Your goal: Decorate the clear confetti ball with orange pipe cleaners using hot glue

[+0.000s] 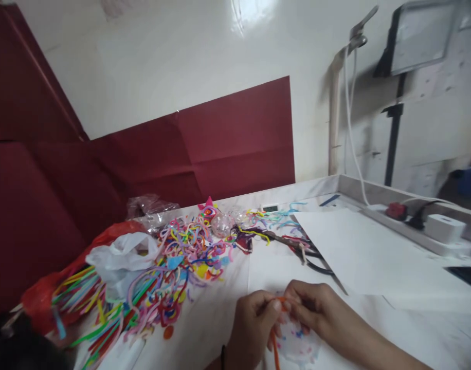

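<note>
Both hands meet low in the view, right of centre. My left hand (254, 319) pinches an orange fuzzy craft stem (275, 352), whose free end hangs down between the hands. My right hand (314, 308) closes its fingertips on the same stem where it bends across at the top. Just below the fingers is a clear, roundish piece (299, 345) dotted with blue and pink specks. Its upper part is hidden by the hands, and I cannot tell whether they touch it. A dark band circles my left wrist.
Colourful craft stems (189, 241) are heaped at left, with a white plastic bag (120, 257) and red bag (42, 298). Scissors (316, 262) lie beyond the hands. White sheets (359, 252) cover the right side, near a power strip with a white charger (445, 228).
</note>
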Demonstrator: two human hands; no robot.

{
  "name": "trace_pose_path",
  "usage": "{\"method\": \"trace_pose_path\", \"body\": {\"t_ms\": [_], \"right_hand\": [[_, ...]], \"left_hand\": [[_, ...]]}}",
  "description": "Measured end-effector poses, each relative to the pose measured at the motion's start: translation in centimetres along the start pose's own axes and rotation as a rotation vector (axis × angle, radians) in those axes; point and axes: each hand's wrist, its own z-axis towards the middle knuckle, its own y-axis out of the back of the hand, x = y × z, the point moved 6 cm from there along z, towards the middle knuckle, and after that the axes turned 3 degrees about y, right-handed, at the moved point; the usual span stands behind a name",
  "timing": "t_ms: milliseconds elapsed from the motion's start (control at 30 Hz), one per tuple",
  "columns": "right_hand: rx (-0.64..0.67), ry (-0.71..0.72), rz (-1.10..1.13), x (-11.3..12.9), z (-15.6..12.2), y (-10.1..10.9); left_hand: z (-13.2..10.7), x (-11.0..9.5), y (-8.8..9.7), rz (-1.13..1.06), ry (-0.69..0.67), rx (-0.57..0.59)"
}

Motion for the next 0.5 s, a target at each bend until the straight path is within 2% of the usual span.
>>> {"method": "trace_pose_path", "body": {"t_ms": [233,500], "right_hand": [[-0.065,-0.017,0.016,-0.24,-0.17,-0.35],[-0.112,-0.077,0.159,-0.66,-0.47,-1.00]], "left_hand": [[-0.30,0.09,0.04,-0.070,0.008,-0.023],[-0.31,0.42,-0.05,-0.176,-0.005,-0.045]]}}
